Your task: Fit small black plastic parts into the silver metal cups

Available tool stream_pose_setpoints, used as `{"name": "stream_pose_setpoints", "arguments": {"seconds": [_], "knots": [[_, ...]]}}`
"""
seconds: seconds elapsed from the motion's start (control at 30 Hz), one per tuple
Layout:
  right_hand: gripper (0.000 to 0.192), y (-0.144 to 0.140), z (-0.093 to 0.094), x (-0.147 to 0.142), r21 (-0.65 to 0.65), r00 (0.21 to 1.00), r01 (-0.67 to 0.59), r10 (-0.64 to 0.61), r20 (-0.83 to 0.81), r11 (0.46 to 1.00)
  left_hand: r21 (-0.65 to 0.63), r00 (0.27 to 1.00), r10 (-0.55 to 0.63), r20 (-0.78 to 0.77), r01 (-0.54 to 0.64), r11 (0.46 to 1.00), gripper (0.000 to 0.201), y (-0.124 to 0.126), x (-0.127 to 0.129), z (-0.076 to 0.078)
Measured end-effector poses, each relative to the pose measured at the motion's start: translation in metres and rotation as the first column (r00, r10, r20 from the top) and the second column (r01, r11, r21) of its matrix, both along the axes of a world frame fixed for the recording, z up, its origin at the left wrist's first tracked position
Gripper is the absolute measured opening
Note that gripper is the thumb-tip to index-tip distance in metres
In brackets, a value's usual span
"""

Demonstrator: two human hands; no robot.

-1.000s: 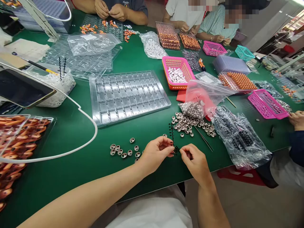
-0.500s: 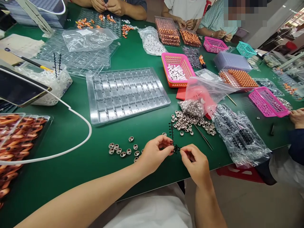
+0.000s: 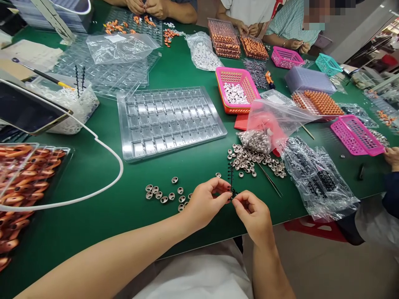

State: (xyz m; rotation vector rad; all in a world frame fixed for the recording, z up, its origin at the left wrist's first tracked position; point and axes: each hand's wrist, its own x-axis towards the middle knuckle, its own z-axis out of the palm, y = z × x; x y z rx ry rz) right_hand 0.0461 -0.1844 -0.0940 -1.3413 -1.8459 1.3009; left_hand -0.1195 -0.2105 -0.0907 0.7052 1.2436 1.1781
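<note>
Our left fingers [image 3: 223,198] pinch the black knobbed sprue [image 3: 231,177] near the front edge of the worktop [image 3: 137,174], while our right fingers [image 3: 240,206] nip tightly at its lower end. Too sharp a twist could snap off a piece and flick it over that edge or among the loose metal cups [image 3: 171,196].

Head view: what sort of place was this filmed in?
Probably a small-parts assembly workshop: several people are around a green table, which holds a pink basket of white pieces and a plastic tray with many compartments.
</note>
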Motion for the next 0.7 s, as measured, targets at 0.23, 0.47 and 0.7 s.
{"name": "stream_pose_setpoints", "arguments": {"seconds": [0.23,0.47,0.7], "knots": [[0.024,0.009,-0.009,0.011,-0.261,0.971,-0.108,0.046,-0.234,0.959,-0.021,0.969,-0.062,0.241,0.070,0.997,0.025,0.003,-0.003,0.004],[0.031,0.012,-0.007,0.012,-0.323,0.954,-0.178,0.082,-0.288,0.930,-0.020,0.933,-0.084,0.351,0.097,0.995,0.029,0.003,-0.003,0.003],[0.026,0.013,0.000,0.015,-0.149,0.992,-0.076,0.059,-0.112,0.986,-0.039,0.924,-0.052,0.378,0.072,0.997,0.033,0.006,-0.005,0.003]]}}
